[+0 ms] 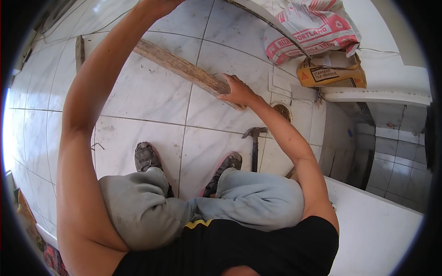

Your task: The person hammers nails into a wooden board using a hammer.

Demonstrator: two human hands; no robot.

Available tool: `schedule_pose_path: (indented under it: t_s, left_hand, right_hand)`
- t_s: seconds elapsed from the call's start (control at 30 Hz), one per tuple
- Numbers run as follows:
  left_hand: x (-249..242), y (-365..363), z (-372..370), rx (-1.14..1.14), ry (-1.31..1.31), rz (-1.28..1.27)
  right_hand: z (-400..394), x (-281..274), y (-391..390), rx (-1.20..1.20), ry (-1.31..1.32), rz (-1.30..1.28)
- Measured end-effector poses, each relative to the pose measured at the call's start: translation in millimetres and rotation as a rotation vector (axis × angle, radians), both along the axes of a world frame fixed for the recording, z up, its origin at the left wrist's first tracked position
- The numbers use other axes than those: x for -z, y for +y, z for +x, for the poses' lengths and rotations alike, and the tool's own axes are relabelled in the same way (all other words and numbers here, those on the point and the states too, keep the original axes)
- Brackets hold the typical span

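A person's right hand grips the right end of one long, rough brown wooden beam over white marbled floor tiles, seemingly steadying it. Whether the left hand, cropped at the far edge, holds anything cannot be told. One dark claw hammer lies nearer, likely kept handy; far right, one red-and-white sack, one yellow bag.

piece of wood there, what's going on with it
A person with bent knees has their right hand around the near end of the piece of wood, fingers and thumb on opposite sides. The left arm stretches across the far end, but the left hand is mostly cut off at the top edge, so its grip can't be told. A hammer lies unused on the tiled floor, beside the right shoe.
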State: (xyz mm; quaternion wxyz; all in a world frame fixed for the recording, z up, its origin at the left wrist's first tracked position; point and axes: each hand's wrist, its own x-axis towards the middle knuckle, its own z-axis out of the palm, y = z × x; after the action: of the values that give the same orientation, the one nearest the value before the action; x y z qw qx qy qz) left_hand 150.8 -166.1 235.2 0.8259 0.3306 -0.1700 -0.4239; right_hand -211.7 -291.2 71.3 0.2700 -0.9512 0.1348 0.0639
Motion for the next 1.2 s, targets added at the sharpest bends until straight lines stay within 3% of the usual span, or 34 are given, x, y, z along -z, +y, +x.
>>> schedule_pose_path:
  t_s: [0.1, 0.17, 0.3, 0.4, 0.5, 0.6, 0.67, 0.7, 0.77, 0.87, 1.03, 1.13, 1.2]
  left_hand:
    - [2, -1, 1, 0.002, -0.005, -0.004]
    - [5, -1, 4, 0.005, -0.009, -0.003]
    - [-4, -1, -1, -0.054, 0.039, 0.048]
    - [-7, 3, -2, -0.066, 0.033, 0.036]
    - [-3, 2, 5, -0.028, 0.029, 0.015]
    - [-2, 3, 7, -0.017, 0.013, -0.016]
    - [-8, 4, 2, -0.037, 0.040, 0.008]
    - [-10, 4, 0, -0.055, 0.066, 0.034]
    - [-10, 2, 3, -0.047, 0.051, 0.020]
    - [-2, 0, 10, -0.029, 0.047, -0.019]
    - [-5, 4, 11, -0.053, 0.113, 0.015]
    - [-2, 7, 16, -0.012, 0.074, 0.021]
    - [3, 13, 15, -0.035, 0.096, 0.012]
  right_hand:
    - [-6, 6, -8, -0.008, 0.072, -0.019]
    - [-2, 11, -31, 0.054, -0.008, 0.187]
    - [3, 21, -52, 0.053, -0.042, 0.171]
    - [8, 22, -56, 0.168, 0.149, 0.350]
    - [4, 46, -63, 0.200, 0.071, 0.253]
    - [2, 35, -54, 0.196, -0.039, 0.376]
    - [3, 0, -36, 0.513, 0.380, 1.069]
    - [0, 2, -32, 0.509, 0.384, 1.064]
    - [-7, 9, -29, 0.501, 0.456, 1.518]
    - [-15, -1, -2, 0.536, 0.371, 1.668]
    - [-13, -13, 15, 0.509, 0.356, 1.738]
    - [-11, -20, 20, 0.456, 0.343, 1.619]
    - [-8, -15, 31, 0.446, 0.271, 1.017]
